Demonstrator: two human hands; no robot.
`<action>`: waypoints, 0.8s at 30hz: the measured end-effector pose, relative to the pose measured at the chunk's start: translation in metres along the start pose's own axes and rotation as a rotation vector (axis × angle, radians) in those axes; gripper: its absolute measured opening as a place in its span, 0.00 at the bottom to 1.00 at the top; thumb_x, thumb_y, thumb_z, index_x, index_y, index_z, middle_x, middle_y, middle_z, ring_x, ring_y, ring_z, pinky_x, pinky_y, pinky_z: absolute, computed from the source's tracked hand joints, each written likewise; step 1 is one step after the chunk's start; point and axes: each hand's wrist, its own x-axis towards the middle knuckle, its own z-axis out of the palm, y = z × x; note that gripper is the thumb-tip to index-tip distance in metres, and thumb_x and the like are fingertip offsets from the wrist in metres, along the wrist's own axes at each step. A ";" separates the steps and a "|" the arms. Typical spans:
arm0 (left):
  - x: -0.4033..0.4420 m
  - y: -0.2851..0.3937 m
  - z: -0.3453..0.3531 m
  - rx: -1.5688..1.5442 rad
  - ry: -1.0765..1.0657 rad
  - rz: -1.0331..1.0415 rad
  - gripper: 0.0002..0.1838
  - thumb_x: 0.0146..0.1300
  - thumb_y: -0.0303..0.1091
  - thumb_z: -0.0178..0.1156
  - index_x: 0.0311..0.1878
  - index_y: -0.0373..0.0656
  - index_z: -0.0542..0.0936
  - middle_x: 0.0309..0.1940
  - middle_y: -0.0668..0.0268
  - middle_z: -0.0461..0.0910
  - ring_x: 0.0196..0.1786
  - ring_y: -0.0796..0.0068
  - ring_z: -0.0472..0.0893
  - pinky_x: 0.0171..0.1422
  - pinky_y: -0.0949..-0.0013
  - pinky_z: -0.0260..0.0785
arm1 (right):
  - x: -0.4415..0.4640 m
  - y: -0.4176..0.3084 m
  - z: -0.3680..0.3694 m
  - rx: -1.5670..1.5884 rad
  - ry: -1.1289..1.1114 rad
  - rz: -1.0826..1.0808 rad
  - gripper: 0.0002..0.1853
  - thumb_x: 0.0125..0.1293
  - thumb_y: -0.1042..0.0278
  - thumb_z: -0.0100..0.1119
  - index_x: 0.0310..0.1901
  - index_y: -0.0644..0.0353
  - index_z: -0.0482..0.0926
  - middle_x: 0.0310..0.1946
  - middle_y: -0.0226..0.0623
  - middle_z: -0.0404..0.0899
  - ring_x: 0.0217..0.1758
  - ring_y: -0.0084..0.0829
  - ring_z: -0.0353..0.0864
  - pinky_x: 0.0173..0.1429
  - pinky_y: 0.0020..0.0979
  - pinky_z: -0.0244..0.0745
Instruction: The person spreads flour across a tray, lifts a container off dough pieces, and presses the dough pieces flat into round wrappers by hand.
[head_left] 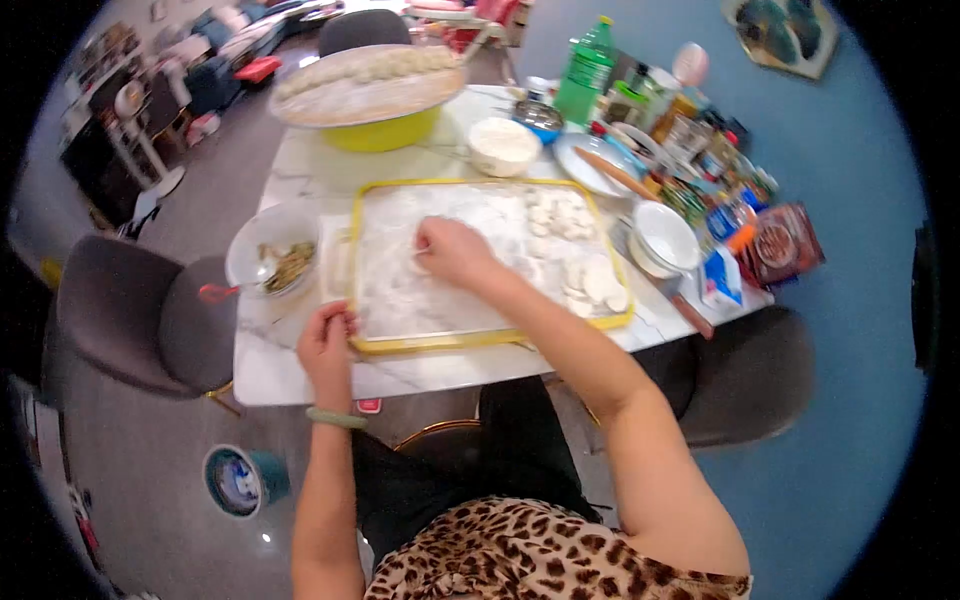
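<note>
A floured board with a yellow rim lies on the table in front of me. My right hand is over its middle, fingers closed and pointing left. A pale bit, possibly dough, shows at the fingertips, but the fingers hide most of it. My left hand is at the board's front left corner, its bent fingers closed against the rim. Small dough pieces lie at the board's back right. Flat dough wrappers overlap at its front right.
A bowl of filling with a red-handled spoon stands left. Behind, a round tray of dumplings rests on a yellow-green basin. A flour bowl, rolling pin, white bowl and green bottle stand right.
</note>
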 end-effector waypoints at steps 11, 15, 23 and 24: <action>-0.003 0.005 0.004 -0.023 0.018 -0.015 0.08 0.63 0.23 0.46 0.41 0.34 0.75 0.31 0.66 0.75 0.32 0.82 0.73 0.39 0.80 0.67 | -0.094 0.079 -0.105 0.075 0.021 0.165 0.09 0.53 0.68 0.59 0.35 0.61 0.78 0.29 0.38 0.79 0.33 0.29 0.78 0.39 0.27 0.73; -0.004 0.010 0.005 -0.045 0.018 -0.024 0.08 0.63 0.23 0.46 0.41 0.34 0.75 0.31 0.66 0.75 0.33 0.82 0.73 0.40 0.79 0.68 | -0.104 0.096 -0.122 0.163 -0.036 0.311 0.08 0.53 0.68 0.58 0.35 0.61 0.78 0.28 0.38 0.78 0.32 0.27 0.78 0.38 0.26 0.72; -0.003 0.007 0.004 -0.025 0.016 0.007 0.08 0.63 0.22 0.46 0.40 0.34 0.75 0.31 0.65 0.76 0.33 0.81 0.74 0.41 0.79 0.68 | -0.074 0.093 -0.121 -0.206 -0.037 0.233 0.11 0.51 0.64 0.56 0.34 0.58 0.79 0.35 0.39 0.78 0.38 0.38 0.78 0.43 0.36 0.72; -0.002 0.006 0.004 -0.032 0.013 -0.008 0.08 0.63 0.22 0.46 0.40 0.34 0.75 0.31 0.65 0.76 0.33 0.81 0.74 0.41 0.79 0.68 | -0.067 0.095 -0.114 -0.170 -0.068 0.174 0.10 0.51 0.64 0.56 0.35 0.58 0.79 0.35 0.40 0.77 0.39 0.40 0.77 0.43 0.37 0.72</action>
